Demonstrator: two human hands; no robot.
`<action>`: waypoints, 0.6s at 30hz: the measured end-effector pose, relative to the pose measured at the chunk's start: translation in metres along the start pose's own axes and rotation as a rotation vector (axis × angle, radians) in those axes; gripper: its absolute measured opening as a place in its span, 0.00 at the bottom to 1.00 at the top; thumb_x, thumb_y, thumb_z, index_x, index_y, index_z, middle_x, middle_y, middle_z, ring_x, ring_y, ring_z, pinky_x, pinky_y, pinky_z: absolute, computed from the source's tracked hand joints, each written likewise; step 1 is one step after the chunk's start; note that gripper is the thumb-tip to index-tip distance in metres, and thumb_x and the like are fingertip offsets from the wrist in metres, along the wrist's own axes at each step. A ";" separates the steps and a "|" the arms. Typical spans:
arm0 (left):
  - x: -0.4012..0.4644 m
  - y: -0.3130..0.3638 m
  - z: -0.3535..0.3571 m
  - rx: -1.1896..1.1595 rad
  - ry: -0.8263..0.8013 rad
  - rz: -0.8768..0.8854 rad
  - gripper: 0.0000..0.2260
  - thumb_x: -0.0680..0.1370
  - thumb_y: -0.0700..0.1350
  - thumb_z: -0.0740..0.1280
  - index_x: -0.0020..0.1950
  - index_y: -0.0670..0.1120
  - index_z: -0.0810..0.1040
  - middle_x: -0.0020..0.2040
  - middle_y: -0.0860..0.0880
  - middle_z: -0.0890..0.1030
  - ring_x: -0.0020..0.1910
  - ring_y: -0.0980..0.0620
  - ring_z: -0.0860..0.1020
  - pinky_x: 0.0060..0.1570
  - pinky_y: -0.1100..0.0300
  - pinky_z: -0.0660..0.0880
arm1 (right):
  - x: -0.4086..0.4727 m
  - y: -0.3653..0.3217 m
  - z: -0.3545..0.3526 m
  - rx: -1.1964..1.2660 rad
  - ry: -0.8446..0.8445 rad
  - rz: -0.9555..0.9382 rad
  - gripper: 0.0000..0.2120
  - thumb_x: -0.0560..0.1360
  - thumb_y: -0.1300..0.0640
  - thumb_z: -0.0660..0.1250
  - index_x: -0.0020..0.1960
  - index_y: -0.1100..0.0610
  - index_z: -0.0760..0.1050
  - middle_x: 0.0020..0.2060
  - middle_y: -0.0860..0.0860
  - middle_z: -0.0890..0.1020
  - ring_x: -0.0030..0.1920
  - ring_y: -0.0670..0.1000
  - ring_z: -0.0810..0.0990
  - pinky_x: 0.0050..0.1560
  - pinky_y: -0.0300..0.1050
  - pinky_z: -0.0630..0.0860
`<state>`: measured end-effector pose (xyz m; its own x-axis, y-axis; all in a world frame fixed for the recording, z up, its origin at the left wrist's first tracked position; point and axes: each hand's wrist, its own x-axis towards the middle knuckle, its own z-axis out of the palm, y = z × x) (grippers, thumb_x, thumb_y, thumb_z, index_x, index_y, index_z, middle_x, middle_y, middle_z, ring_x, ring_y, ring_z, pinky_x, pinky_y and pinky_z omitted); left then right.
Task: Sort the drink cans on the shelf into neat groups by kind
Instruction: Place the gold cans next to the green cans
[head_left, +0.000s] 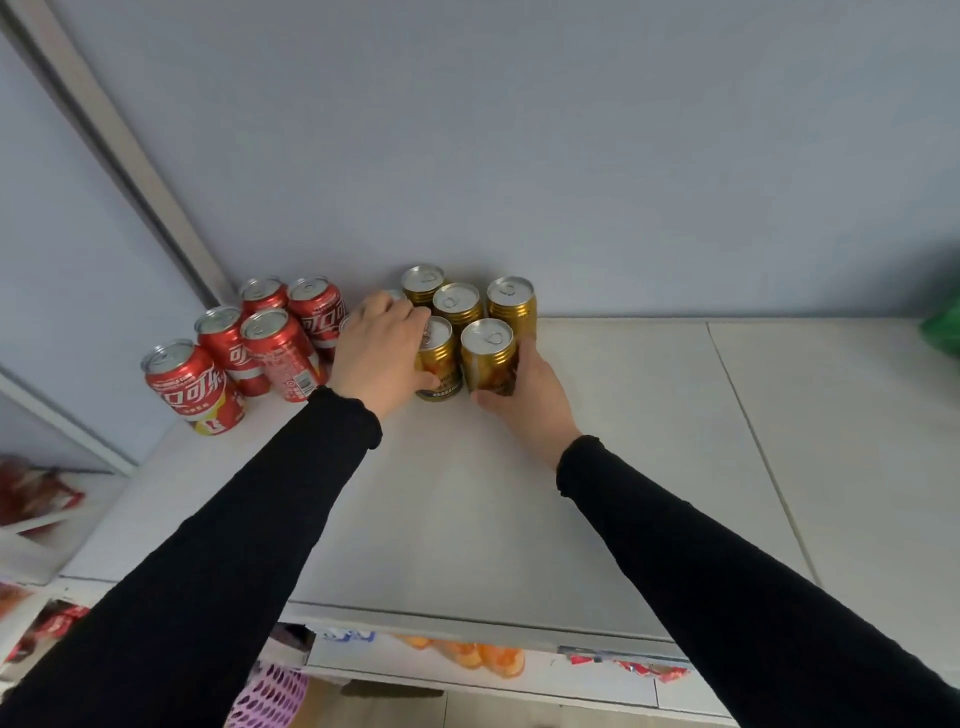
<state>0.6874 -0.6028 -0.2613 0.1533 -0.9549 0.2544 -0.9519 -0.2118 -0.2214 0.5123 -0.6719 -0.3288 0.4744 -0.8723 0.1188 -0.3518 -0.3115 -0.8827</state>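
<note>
Two can groups stand on the shelf (623, 415).
Your right hand (530, 395) grips a gold can (488, 358); your left hand (376, 348) rests curled on another can (439, 358), beside red cans (244, 348).

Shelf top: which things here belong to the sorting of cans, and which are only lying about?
Part of the job:
red cans, grouped at the left
gold cans, grouped at the back
left hand, on the gold group's left side
right hand, gripping the front gold can

Only lying about:
green item at the right edge
purple basket below the shelf
</note>
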 end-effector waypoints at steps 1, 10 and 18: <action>0.001 -0.002 0.001 -0.002 0.008 0.012 0.31 0.68 0.63 0.74 0.65 0.49 0.73 0.60 0.49 0.77 0.63 0.45 0.70 0.58 0.49 0.70 | 0.000 0.001 0.003 0.018 0.014 0.005 0.36 0.68 0.53 0.78 0.71 0.50 0.64 0.64 0.51 0.78 0.63 0.54 0.77 0.64 0.56 0.76; -0.001 0.019 -0.015 -0.175 0.133 0.098 0.32 0.64 0.63 0.77 0.62 0.48 0.74 0.58 0.49 0.77 0.61 0.45 0.70 0.56 0.50 0.69 | -0.026 0.007 -0.031 0.102 0.183 0.131 0.32 0.68 0.51 0.80 0.66 0.52 0.70 0.54 0.43 0.78 0.51 0.43 0.77 0.48 0.35 0.74; 0.024 0.119 -0.029 -0.764 0.028 0.215 0.32 0.66 0.55 0.80 0.65 0.51 0.71 0.59 0.51 0.75 0.59 0.49 0.71 0.53 0.55 0.70 | -0.072 0.033 -0.156 0.087 0.465 0.203 0.31 0.67 0.51 0.80 0.65 0.51 0.69 0.54 0.43 0.79 0.53 0.41 0.78 0.49 0.36 0.75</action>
<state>0.5705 -0.6449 -0.2538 -0.0518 -0.9508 0.3054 -0.8800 0.1881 0.4363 0.3411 -0.6781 -0.2956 -0.0130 -0.9935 0.1131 -0.3216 -0.1030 -0.9412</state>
